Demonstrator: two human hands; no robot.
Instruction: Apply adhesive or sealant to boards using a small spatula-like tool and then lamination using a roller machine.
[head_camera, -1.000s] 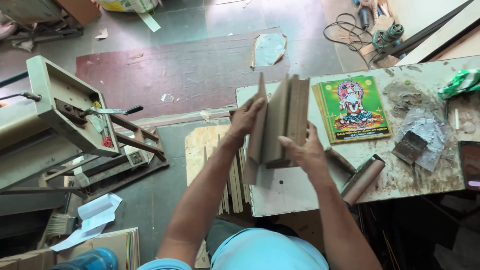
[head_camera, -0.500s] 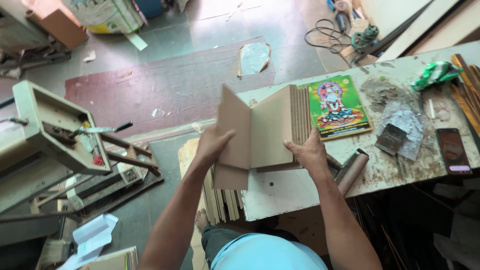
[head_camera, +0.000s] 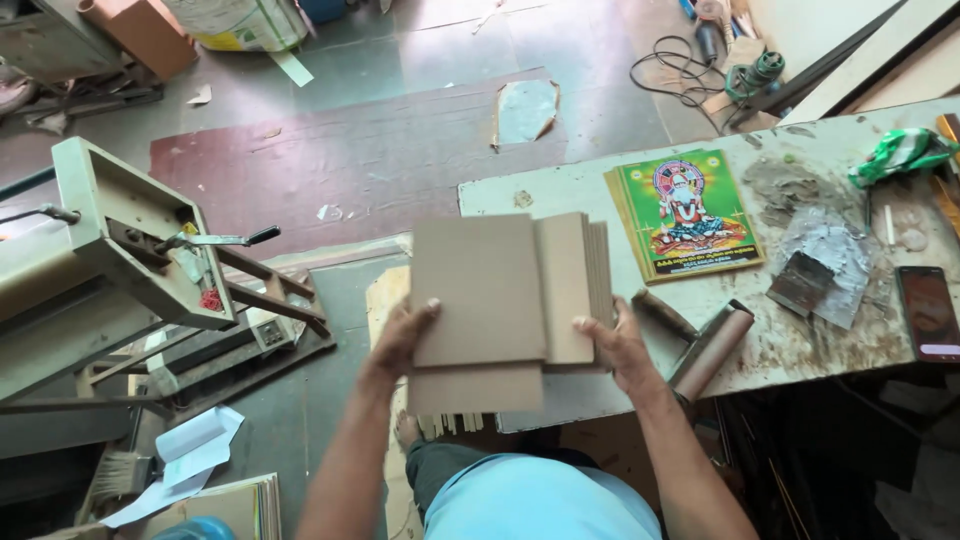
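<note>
both hands grip a stack of brown cardboard sheets (head_camera: 490, 300): left hand (head_camera: 400, 340) closed on its near-left edge, right hand (head_camera: 615, 345) on its right.

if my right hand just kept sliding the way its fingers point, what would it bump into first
The right hand points up and slightly left along the stack of brown boards it grips. Beyond the boards lies bare pale tabletop, then its far edge. The colourful booklets sit off to the right, probably outside that line, though depth is unclear.

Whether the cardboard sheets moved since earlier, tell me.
Yes. The cardboard sheets, on edge before, now face up, the top one swung left, away from the green booklets.
</note>
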